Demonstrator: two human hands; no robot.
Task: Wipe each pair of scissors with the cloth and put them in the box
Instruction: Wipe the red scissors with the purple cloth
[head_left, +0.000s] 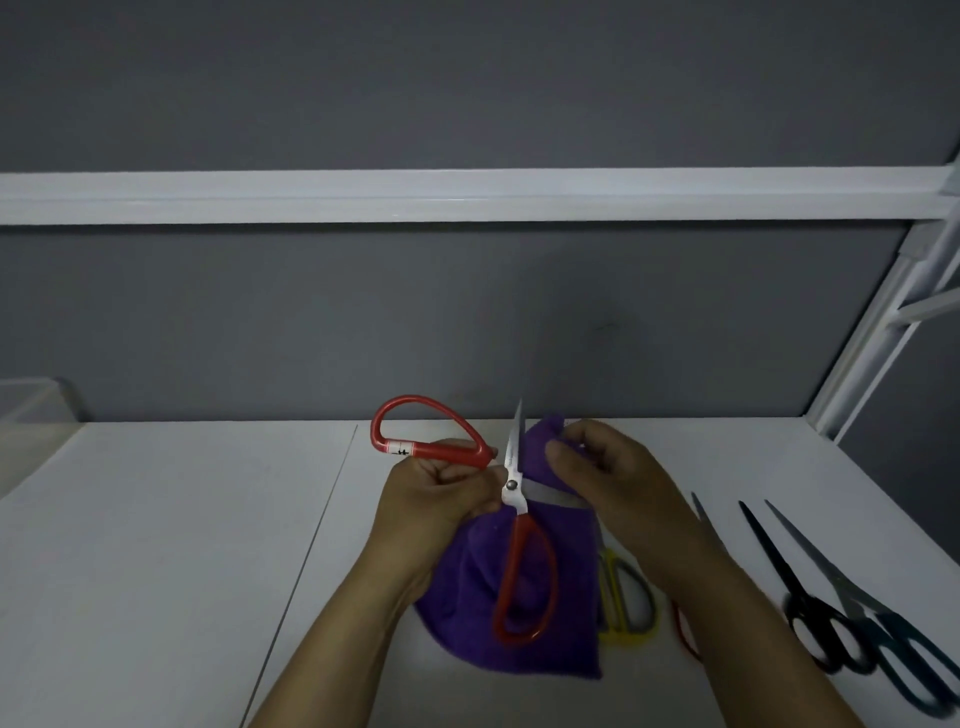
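Centre frame, the red-handled steel scissors (511, 488) gape open over the purple fleecy cloth (467, 587). The left hand (441, 499) grips one handle; the right hand (597, 467) pinches cloth by a blade (edge exposed), so a slip could nick fingers or snag fabric.

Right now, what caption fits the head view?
Left hand holds open red scissors; right hand pinches purple cloth beside the blades.

Red scissors (511, 488): glossy plastic handles, shiny metal blades. Cloth (545, 597): purple, fuzzy, matt. Table (156, 545): smooth, white.
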